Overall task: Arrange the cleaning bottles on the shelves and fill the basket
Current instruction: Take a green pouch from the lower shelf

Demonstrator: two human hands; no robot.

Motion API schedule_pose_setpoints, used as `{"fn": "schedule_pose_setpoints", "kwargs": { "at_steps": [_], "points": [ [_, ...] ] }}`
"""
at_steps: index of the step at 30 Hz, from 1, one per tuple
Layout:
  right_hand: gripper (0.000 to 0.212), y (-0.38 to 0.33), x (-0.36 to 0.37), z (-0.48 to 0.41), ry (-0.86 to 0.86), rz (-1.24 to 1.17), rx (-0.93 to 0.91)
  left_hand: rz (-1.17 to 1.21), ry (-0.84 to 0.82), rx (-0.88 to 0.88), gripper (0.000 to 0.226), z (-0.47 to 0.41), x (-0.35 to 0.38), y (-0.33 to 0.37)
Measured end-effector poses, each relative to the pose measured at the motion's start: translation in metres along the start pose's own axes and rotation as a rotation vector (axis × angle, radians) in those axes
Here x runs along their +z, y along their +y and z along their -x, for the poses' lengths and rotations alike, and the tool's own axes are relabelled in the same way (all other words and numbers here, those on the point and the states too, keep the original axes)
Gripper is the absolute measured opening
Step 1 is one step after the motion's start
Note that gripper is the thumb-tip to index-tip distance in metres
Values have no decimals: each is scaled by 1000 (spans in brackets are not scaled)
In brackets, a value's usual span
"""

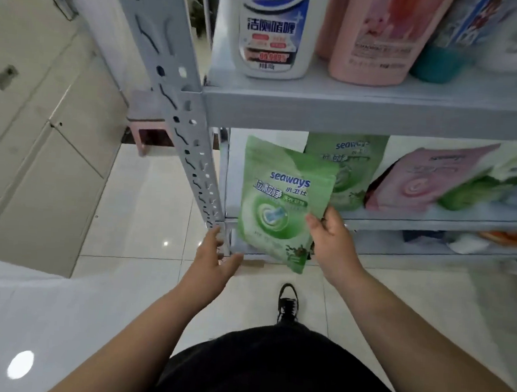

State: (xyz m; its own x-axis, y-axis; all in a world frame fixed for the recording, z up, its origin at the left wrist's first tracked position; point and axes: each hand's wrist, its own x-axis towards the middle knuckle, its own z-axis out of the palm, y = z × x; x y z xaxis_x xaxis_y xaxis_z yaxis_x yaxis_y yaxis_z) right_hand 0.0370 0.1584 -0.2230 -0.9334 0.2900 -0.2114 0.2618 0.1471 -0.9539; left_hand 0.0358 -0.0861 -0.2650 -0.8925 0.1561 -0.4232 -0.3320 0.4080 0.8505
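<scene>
The right hand (331,245) is gripping a green pouch (276,203) by its lower right corner, thumb on the front, holding it tilted before the lower shelf (431,220) (a matching pouch (351,168) is standing just behind). The left hand (214,261) is hovering beside the post (178,100), its fingers (214,234) straight, holding nothing. A white bottle (273,30) and a pink bottle (372,39) are standing on the upper shelf (362,114).

Right hand (330,239): pinches the lower right edge of a green plastic "seaways" pouch (278,203), tilted, at frame centre.
Left hand (214,256): fingers spread, just beside the grey metal shelf rack (347,113).
Upper shelf: white plastic bottle (273,30) and pink plastic bottle (372,39), upright.
Middle shelf: second green pouch (350,165) and pink pouch (418,184).
</scene>
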Motion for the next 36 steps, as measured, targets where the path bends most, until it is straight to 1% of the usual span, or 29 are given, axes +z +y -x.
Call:
{"fn": "schedule_pose_setpoints", "kwargs": {
  "at_steps": [2, 3, 6, 7, 8, 11, 12, 14, 15, 16, 17, 19, 20, 21, 22, 23, 25, 27, 28, 31, 32, 34, 36],
  "points": [
    [18, 4, -9, 23, 39, -160, 101, 220, 0, -67, 83, 8, 8, 8],
    [20, 5, -13, 35, 41, -232, 143, 276, -35, -92, 77, 11, 14, 12],
    [24, 6, -19, 66, -2, -398, 228, 265, -140, -116, 41, 23, 28, 17],
    [25, 5, -20, 75, -17, -453, 238, 255, -151, -117, 35, 27, 32, 18],
    [25, 3, -20, 83, -33, -507, 242, 258, -158, -121, 36, 31, 34, 19],
    [25, -2, -24, 97, -79, -633, 222, 304, -164, -159, 65, 40, 38, 30],
    [25, -4, -28, 99, -99, -664, 204, 302, -141, -158, 68, 42, 39, 34],
    [32, -8, -40, 97, -145, -691, 175, 369, -86, -197, 59, 45, 46, 40],
    [38, -8, -48, 96, -177, -701, 177, 456, -77, -245, 52, 48, 51, 41],
    [42, -9, -55, 95, -207, -700, 190, 566, -102, -317, 45, 51, 58, 42],
    [42, -5, -61, 95, -226, -656, 211, 700, -182, -404, 38, 57, 67, 43],
    [46, 6, -71, 98, -254, -485, 274, 925, -461, -541, 20, 72, 92, 47],
    [50, 12, -73, 103, -300, -417, 310, 978, -598, -582, 16, 80, 106, 51],
    [54, 18, -74, 109, -359, -393, 344, 1002, -703, -602, 16, 89, 121, 53],
    [55, 23, -76, 115, -397, -419, 375, 1012, -764, -604, 19, 97, 134, 56],
    [55, 28, -81, 120, -390, -456, 383, 1003, -796, -590, 25, 103, 146, 56],
    [54, 37, -97, 124, -329, -516, 359, 931, -778, -502, 39, 111, 160, 54],
    [59, 46, -117, 123, -284, -537, 306, 898, -675, -385, 53, 115, 163, 46],
    [63, 48, -129, 121, -264, -517, 295, 919, -619, -370, 60, 116, 161, 42],
    [65, 59, -159, 120, -240, -432, 236, 1011, -448, -407, 63, 123, 151, 33],
    [63, 63, -165, 121, -247, -401, 210, 952, -398, -377, 62, 128, 149, 32],
    [60, 70, -172, 127, -274, -305, 164, 731, -332, -255, 63, 140, 151, 28],
    [60, 74, -173, 134, -322, -206, 126, 573, -271, -175, 81, 150, 159, 28]
  ]
}}
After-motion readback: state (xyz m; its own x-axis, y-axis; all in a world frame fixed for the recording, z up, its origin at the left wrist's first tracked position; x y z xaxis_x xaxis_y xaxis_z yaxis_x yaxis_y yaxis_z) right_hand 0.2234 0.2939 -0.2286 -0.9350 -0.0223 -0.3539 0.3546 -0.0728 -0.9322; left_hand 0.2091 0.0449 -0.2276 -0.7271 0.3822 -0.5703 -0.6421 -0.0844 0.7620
